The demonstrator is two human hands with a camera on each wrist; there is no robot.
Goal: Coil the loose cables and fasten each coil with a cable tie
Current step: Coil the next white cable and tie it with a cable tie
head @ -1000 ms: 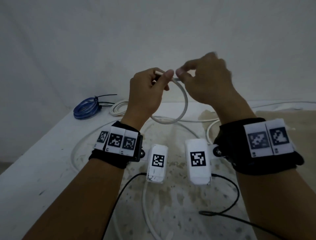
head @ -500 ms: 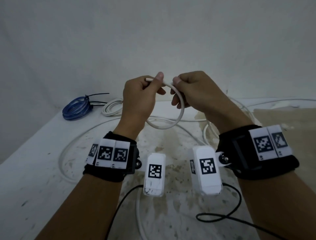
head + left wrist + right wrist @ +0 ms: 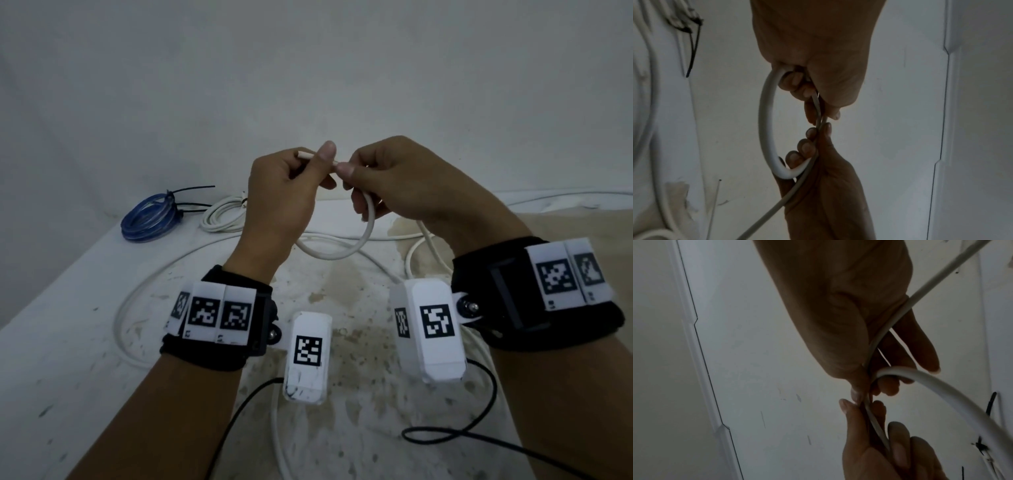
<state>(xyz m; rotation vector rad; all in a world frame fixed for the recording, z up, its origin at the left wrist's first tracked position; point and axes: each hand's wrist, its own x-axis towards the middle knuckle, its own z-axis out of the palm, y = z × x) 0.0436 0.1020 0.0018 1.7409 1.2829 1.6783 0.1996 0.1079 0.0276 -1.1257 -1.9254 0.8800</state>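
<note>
White round plastic cable, first loop now closed at frame centre — left hand and right hand fingers pinching its crossing; coiling barely begun.

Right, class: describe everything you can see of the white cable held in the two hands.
The white cable is round, smooth and plastic-looking. Its cut end pokes out past the left hand, which pinches it. The right hand pinches it beside that, thumbs nearly meeting. Between them it hangs in one small loop above the table. The rest trails down and sprawls loose on the tabletop.
</note>
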